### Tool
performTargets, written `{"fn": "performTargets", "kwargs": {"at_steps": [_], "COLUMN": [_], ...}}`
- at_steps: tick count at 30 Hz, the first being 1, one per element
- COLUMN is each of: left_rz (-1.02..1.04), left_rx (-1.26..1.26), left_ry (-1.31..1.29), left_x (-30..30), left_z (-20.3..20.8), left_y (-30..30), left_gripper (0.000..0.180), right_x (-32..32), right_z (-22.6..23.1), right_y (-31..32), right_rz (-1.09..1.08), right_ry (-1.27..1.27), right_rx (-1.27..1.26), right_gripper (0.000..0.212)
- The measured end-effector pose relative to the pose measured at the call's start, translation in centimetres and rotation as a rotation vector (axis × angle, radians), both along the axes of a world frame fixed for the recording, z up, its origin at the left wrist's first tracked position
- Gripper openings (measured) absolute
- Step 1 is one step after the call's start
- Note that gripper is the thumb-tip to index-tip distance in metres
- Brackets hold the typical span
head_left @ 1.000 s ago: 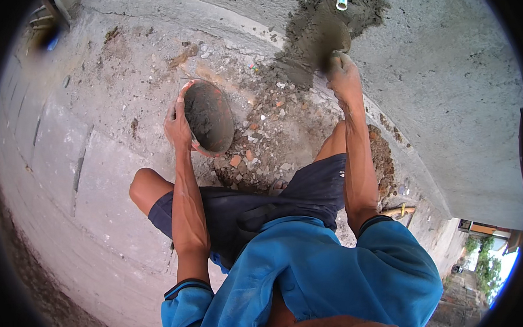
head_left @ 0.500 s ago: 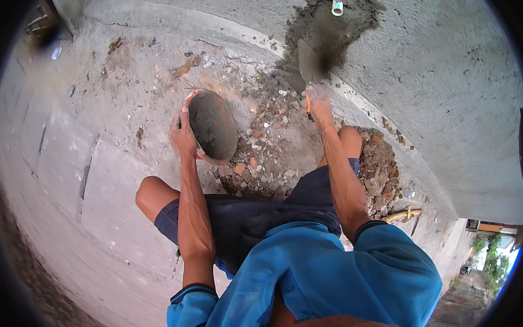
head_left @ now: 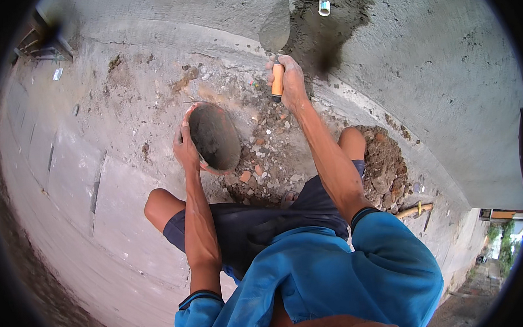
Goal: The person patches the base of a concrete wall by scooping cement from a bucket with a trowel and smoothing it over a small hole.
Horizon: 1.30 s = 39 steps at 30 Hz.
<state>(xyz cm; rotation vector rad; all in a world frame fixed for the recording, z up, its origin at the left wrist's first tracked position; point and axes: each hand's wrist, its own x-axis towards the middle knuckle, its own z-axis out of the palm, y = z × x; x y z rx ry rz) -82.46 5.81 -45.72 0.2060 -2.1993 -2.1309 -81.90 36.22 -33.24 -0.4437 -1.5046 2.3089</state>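
My left hand (head_left: 185,150) grips the left rim of a round, reddish-edged bowl (head_left: 232,135), which tilts and has grey wet mortar inside. In my right hand (head_left: 292,84) is a trowel (head_left: 277,82), its orange-and-black handle wrapped by my fingers. The trowel's grey, leaf-shaped blade points away from me and lies over the wall at the left edge of a dark wet mortar patch (head_left: 348,13). Out of that patch sticks a short white tube-like piece (head_left: 324,7). Whether the blade touches the wall or carries mortar, I cannot tell.
Rubble and brick chips (head_left: 266,146) cover the ground between my knees and the wall (head_left: 431,88). A soil heap (head_left: 382,165) lies beside my right knee, with a wooden-handled tool (head_left: 414,210) behind it. Concrete slabs (head_left: 124,191) stretch out on the left.
My right hand has moved the trowel left and farther away, from the lower part of the mortar patch to its left edge. The left hand still holds the bowl.
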Motion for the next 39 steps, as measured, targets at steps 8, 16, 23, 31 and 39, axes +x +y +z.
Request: {"fn": "performTargets", "kwargs": {"at_steps": [8, 16, 23, 31, 39], "left_rz": [-0.035, -0.037, -0.034, -0.031, -0.038], "left_rx": [0.121, 0.057, 0.077, 0.095, 0.053], "left_ry": [0.060, 0.050, 0.040, 0.025, 0.063], "left_x": [0.0, -0.1, -0.5, -0.1, -0.7], "left_z": [0.1, -0.1, -0.3, 0.4, -1.4], "left_y": [0.5, 0.2, 0.8, 0.9, -0.1], "left_gripper": [0.047, 0.048, 0.051, 0.050, 0.047], "right_x": [-13.9, -18.7, -13.5, -10.8, -8.8], "right_z": [5.6, -1.2, -10.4, -3.7, -0.9], "right_y": [-2.2, -3.4, -4.4, -1.0, -0.5], "right_rz": [-0.174, -0.286, -0.175, -0.279, -0.362], "right_ry": [0.370, 0.349, 0.126, 0.032, 0.137], "right_rx": [-0.110, -0.342, -0.331, 0.480, 0.379], "right_gripper": [0.050, 0.051, 0.050, 0.059, 0.043]}}
